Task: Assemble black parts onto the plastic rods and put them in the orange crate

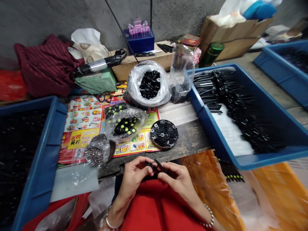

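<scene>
Above my lap, both hands meet at the table's front edge around a black plastic clip [157, 166]. My left hand [136, 175] pinches its left part between thumb and fingers, and my right hand [177, 180] grips the right part. Much of the clip is hidden by the fingers. Just beyond them stands a round dish [164, 134] of small black discs, some with pale marks. To its left lie a clear bag [126, 125] of black pieces with yellow-green dots and a bag of small metal pins [95, 154].
A large blue bin [211, 141] at right holds rows of black clips; another blue bin [56, 118] of dark pieces stands at left. Behind the dish sits an open bag of black round parts [150, 84]. Scissors [105, 97] rest on printed flyers [83, 128].
</scene>
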Demonstrator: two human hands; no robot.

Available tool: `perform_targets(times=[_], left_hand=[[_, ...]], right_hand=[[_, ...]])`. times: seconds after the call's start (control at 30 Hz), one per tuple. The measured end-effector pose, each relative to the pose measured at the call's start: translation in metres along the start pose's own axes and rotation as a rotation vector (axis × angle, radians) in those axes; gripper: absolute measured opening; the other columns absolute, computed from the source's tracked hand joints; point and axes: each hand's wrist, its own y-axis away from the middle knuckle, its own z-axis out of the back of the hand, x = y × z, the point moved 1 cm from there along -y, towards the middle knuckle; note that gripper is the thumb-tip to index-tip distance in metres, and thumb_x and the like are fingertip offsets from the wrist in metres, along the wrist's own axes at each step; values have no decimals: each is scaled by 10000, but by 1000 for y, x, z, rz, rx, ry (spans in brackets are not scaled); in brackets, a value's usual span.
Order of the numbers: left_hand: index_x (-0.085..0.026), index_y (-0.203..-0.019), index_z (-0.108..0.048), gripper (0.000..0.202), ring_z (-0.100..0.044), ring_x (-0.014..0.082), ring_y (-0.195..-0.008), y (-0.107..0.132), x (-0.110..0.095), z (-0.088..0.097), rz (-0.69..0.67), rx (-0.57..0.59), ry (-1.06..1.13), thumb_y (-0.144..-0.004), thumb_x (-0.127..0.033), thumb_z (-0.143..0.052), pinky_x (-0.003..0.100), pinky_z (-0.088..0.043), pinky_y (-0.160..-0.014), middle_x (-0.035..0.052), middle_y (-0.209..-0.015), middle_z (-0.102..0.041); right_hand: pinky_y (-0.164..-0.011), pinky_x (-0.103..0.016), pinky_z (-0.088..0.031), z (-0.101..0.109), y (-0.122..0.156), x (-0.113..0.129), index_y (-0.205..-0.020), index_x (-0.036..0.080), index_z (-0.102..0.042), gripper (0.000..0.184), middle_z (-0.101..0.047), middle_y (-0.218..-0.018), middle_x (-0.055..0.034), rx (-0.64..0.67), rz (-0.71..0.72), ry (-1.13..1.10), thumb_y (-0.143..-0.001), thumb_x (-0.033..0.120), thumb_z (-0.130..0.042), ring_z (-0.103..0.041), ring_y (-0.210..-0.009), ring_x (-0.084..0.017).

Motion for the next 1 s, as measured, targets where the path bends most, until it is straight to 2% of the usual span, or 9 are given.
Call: perform_targets(times=[0.17, 0.33, 0.4, 0.5, 0.57, 0.77, 1.0], left_hand=[[-161, -818, -748, 151, -648, 133, -597, -1, -2, 5, 30, 97, 3, -675, -190, -787, 216, -534, -594, 58, -796, -764], [-164, -764, -757, 89, -639, 133, -544, -3, -4, 11, 40, 130, -36, -676, -168, -769, 209, -518, -539, 56, -716, -769], [-161, -752, -757, 88, -640, 137, -532, -4, -4, 12, 42, 147, -57, -665, -161, -770, 206, -509, -518, 57, -685, -768], [-157, -764, -756, 97, -640, 132, -529, -5, -5, 11, 37, 166, -64, -668, -162, -771, 193, -500, -508, 61, -686, -770], [-156, -782, -750, 112, -637, 127, -531, -4, -3, 10, 27, 160, -40, -678, -186, -778, 189, -502, -507, 59, -697, -771], [-155, -819, -739, 172, -656, 143, -596, -1, 4, 8, 6, 122, 11, -693, -256, -796, 189, -516, -518, 57, -731, -767], [-145, -738, -741, 148, -615, 115, -536, -4, 1, 7, 23, 102, -20, -647, -231, -819, 177, -498, -514, 48, -671, -755]], right_hand=[[-547, -242, -464, 3, -3, -1, -873, 186, -772, 167, -716, -736, -32, 47, -15, -2, -753, 296, -736, -587, -578, -147], [-605, -240, -476, 3, -4, -1, -820, 174, -777, 142, -723, -720, -20, 82, -35, -38, -706, 258, -764, -605, -629, -151], [-578, -231, -481, 2, -4, -2, -825, 171, -778, 188, -712, -679, -9, 112, -106, -119, -673, 280, -791, -603, -594, -142], [-458, -197, -451, 1, -4, -7, -844, 158, -771, 281, -667, -577, 14, 159, -266, -253, -637, 343, -817, -562, -469, -107], [-434, -187, -449, 0, -3, -10, -836, 145, -763, 312, -674, -587, 7, 148, -321, -295, -611, 349, -836, -572, -457, -106], [-443, -186, -480, -1, -5, -15, -855, 131, -744, 331, -714, -657, -21, 121, -340, -348, -608, 326, -846, -622, -492, -123], [-422, -165, -440, -3, -3, -13, -795, 134, -750, 289, -674, -610, 5, 95, -304, -336, -606, 331, -844, -556, -446, -83]])
